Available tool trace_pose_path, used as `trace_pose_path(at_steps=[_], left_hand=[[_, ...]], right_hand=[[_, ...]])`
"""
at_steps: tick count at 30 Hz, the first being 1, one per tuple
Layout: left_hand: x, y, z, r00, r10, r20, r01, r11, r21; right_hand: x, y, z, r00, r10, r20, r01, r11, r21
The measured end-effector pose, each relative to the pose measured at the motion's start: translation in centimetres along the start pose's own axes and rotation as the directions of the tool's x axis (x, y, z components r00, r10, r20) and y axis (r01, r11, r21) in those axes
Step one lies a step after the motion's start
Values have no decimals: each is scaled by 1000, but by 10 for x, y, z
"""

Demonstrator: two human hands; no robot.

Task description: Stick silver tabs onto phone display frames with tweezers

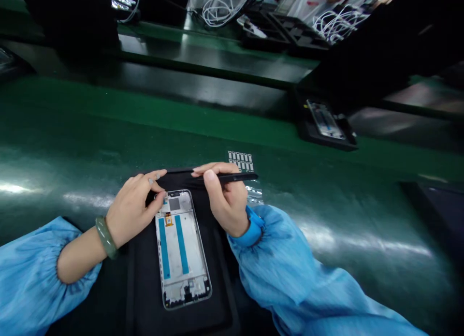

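2 blue strips (181, 244) run along the open phone frame (194, 258), low in the frame, left of centre, on a black tray (145, 292). Its long axis runs nearly up the picture, the top leaning slightly left. The left hand (132, 208) is nearer, thumb at the frame's upper-left corner; whether it pinches anything, I cannot tell. The right hand (229, 203) grips a slim black tool (239, 177) just beyond the upper-right corner; the phone frame lies down and left of it. Farther up the counter (108, 133) is a sheet of small pale pieces (240, 156). No brand, label or writing is legible.
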State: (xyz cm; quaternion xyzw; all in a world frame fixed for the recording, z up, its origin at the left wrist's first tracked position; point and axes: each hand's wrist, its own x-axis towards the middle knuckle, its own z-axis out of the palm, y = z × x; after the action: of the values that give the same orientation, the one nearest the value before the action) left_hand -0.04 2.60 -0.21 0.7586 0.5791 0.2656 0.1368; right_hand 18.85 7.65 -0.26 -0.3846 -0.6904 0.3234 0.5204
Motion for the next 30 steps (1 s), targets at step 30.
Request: trace_pose_path(at_steps=[30], left_hand=[[-15,-25,-7,969,171,-176,-182,982,-48]], right_hand=[[88,29,-24,829,360,428,193,534,-823]])
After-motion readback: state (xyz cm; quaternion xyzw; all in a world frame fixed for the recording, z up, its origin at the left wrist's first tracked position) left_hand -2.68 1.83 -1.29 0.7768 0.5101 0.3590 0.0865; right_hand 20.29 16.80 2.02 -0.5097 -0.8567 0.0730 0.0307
